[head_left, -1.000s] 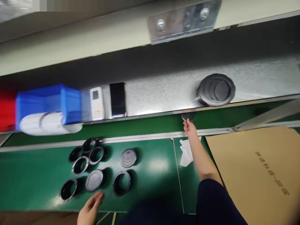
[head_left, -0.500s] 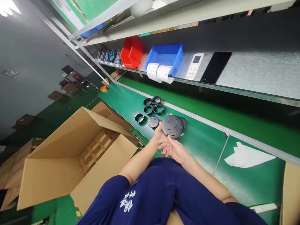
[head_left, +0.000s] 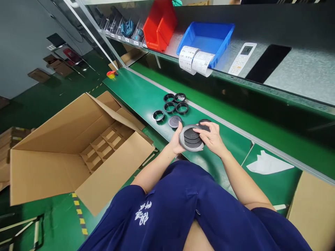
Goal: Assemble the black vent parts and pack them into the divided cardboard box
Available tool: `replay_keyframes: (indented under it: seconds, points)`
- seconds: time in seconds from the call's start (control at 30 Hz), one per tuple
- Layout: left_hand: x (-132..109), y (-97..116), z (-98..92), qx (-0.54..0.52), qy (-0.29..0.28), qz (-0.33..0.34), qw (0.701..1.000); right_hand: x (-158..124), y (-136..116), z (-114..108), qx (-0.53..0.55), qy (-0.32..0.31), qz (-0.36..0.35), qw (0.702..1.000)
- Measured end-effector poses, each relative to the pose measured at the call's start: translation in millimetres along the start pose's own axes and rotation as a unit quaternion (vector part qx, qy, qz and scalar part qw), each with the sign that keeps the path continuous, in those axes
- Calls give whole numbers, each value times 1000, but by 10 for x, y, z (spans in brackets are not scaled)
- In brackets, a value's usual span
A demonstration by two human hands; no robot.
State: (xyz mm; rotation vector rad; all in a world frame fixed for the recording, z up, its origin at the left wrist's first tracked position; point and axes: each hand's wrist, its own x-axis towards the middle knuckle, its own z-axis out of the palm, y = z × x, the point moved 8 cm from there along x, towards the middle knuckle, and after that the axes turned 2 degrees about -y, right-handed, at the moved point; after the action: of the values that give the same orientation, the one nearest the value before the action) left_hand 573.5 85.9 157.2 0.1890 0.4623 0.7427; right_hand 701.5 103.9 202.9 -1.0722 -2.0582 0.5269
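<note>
A round black louvred vent [head_left: 193, 139] with a grey rim and curved slats is in my left hand [head_left: 177, 142], tilted toward me above the bench. My left thumb lies at its left edge; the fingers underneath are mostly hidden. My right hand [head_left: 213, 137] has its fingertips on the slats at the vent's upper right. Partly hidden behind that hand is another dark round piece [head_left: 204, 122]. A smaller louvred disc [head_left: 175, 121] lies on the bench just beyond my left thumb. Farther off are several black rings [head_left: 170, 107], with a separate ring [head_left: 158, 115] to their left.
On the left stands an open cardboard box [head_left: 49, 174] with a divider grid [head_left: 107, 143]. The shelf above the green bench [head_left: 136, 94] carries a red bin [head_left: 160, 28], a blue bin [head_left: 206, 36], label rolls [head_left: 188, 59], a remote [head_left: 242, 58] and a phone [head_left: 269, 62]. White cloth [head_left: 269, 163] lies right.
My right hand has moved from below the vent up to its right side, fingers now on the slats. The vent has tilted, showing its grey rim. The camera view has shifted.
</note>
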Motion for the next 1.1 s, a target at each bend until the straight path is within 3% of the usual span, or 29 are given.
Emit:
replay_keyframes:
  seconds: [0.2,0.37,0.5,1.1]
  points:
    - [26,0,-119,42,20,-25,999,40,-2,124,17,-16,0,1000]
    - [21,60,-29,31,-10,-33,999,49,83,40,125,8,68,990]
    - [25,151,-21,12,-24,-25,999,39,112,45,136,14,102,985]
    - [78,545,-439,40,-6,-9,999,297,265,518,225,-16,143,964]
